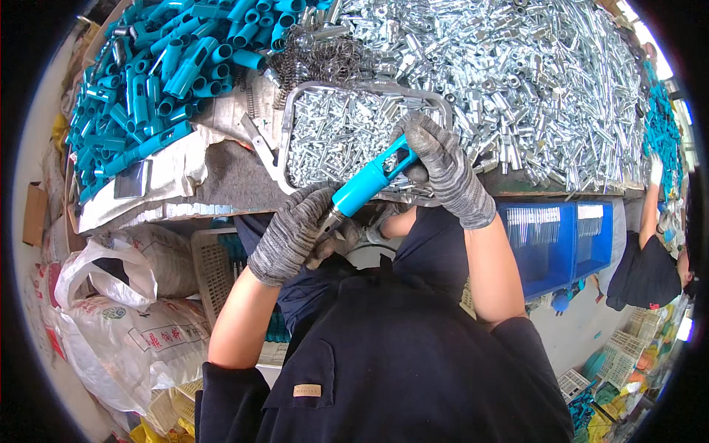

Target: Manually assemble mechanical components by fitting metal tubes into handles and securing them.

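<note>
Between the two gloved hands, just off the worktop (236, 181) edge, a blue tube (367, 181) lies slantwise: long axis runs from lower left to upper right. Left hand (292, 232) is curled around the tube's lower end, where a short metal stub (330, 219) sticks out toward the palm. Right hand (443, 173) is closed over the upper end, fingers wrapped, above the tray (289, 122) of small silvery parts. Both hands touch the tube; the left sits nearer the body, the right farther out. Blue tubes (170, 66) are heaped well off to the left, and a silvery heap (532, 81) lies to the right.
</note>
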A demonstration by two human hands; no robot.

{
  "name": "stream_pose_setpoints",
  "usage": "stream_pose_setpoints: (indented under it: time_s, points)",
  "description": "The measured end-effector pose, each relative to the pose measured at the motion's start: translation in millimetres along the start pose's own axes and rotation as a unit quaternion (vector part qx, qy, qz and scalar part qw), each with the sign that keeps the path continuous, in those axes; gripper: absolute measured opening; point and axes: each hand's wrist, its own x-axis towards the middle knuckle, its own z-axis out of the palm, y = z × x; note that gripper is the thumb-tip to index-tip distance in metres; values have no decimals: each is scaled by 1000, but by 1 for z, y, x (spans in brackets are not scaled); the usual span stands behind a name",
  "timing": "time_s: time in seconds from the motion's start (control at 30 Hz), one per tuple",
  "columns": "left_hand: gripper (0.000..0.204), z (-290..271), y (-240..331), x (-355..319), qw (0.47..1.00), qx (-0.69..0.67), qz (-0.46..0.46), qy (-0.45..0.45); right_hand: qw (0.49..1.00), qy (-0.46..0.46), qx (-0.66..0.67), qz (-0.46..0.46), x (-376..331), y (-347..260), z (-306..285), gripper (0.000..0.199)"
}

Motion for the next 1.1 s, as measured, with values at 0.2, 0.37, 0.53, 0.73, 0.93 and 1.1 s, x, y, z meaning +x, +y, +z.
stream_pose_setpoints:
  time_s: [0.2, 0.37, 0.53, 0.73, 0.93, 1.1]
  points:
    - [35, -1, 16, -3, 990, -90, -85, -62, 984, -41, 123, 120, -6, 20, 0, 78]
    - [41, 3, 19, -2, 990, -92, -106, 4, 994, -49, 35, 86, -1, 0, 1, 79]
    - [43, 12, 25, 3, 985, -137, -102, 11, 977, -2, 153, 149, -4, -15, 31, 66]
    - [48, 18, 27, -3, 985, -159, -71, 3, 997, 41, -23, -64, 8, -18, 23, 40]
    - [44, 12, 14, 5, 982, -174, -23, 70, 946, 101, 88, 294, 29, -40, -23, 31]
    - [38, 1, 9, 8, 984, -153, -25, 87, 976, 10, 74, 203, 32, -55, -35, 17]
